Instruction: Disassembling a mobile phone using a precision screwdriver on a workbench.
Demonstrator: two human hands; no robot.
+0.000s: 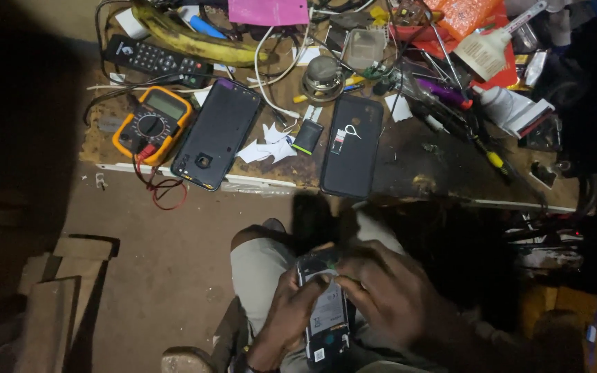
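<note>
Phone (326, 311): opened, back up, over lap at 6 o'clock.
Left hand (291, 311): wrapped round left edge; grip steady.
Right hand (388, 293): fingers curled, pressing top end; work gently.
Bench (409, 166): 12 o'clock, cluttered.

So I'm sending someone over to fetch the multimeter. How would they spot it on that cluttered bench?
Start at the wooden workbench and go to its left end, below the black remote control. The multimeter lies there beside a dark phone back cover. It alone has a bright orange-yellow casing, a round dial and red leads trailing off the edge.
</note>
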